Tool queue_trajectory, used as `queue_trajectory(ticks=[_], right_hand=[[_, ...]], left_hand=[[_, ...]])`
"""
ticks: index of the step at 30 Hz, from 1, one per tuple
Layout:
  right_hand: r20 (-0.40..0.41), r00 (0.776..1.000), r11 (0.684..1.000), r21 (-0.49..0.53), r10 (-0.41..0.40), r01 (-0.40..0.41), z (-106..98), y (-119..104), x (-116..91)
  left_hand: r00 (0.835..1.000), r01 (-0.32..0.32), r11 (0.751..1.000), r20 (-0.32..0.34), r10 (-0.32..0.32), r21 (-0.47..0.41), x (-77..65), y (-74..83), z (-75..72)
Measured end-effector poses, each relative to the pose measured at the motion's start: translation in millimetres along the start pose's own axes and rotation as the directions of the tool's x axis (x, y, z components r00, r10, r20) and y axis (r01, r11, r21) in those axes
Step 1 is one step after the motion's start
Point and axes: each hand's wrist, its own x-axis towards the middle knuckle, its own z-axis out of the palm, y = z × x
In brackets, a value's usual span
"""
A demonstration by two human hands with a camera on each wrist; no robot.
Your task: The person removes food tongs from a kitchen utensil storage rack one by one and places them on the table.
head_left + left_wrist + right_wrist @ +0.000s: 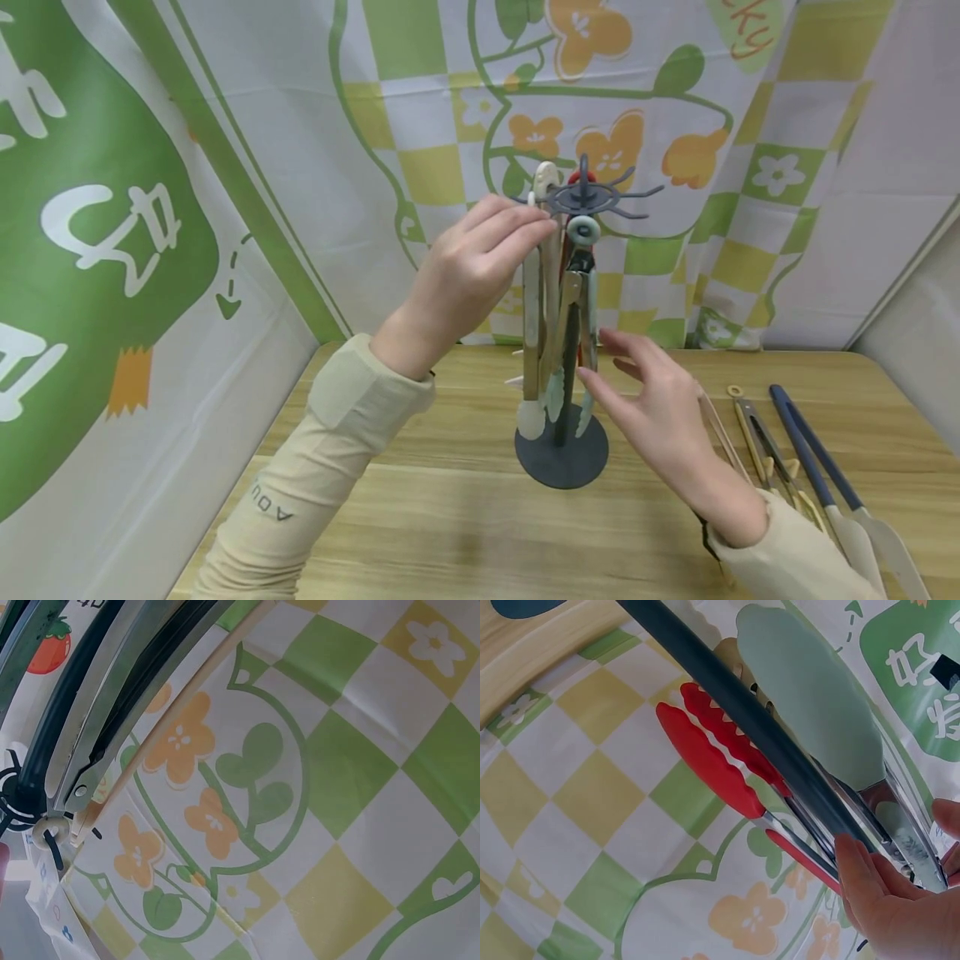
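Observation:
A dark rack (pixel 564 463) with curved hooks round its top stands upright, several kitchen tongs hanging from it. Near the top hooks is my left hand (pixel 474 265), its fingers fairly straight beside the upper end of cream-ended tongs (pixel 546 177); its thumb is hidden. My right hand (pixel 660 402) is at the lower right of the hanging tongs, fingers apart and loosely bent, holding nothing. Pale green tongs (pixel 810 694) hang by a ring at the front. Red tongs (pixel 711 769) hang behind the dark pole (pixel 739 712).
On the wooden table (pixel 420 517), at the right, lie navy-handled tongs (pixel 813 446) and slim metal tongs (pixel 761 433) with a yellowish ring. A patterned curtain (pixel 645 275) hangs close behind the rack. A printed white sheet (pixel 247 192) covers the left side.

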Motion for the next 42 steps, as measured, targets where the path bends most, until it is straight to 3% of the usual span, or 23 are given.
queue_trajectory(ticks=[26,42], right_hand=[[0.008,1.000,1.000,0.008,0.010,-0.010,-0.6,-2.2,1.5],[-0.035,0.999,0.999,-0.029,0.021,-0.022,4.8,-6.3,2.3]], left_hand=[[0.999,-0.017,0.999,0.046,0.015,0.039,3.4,0.6,-2.6],[0.999,-0.018,0.999,0.050,0.016,0.037,5.8,7.4,-5.7]])
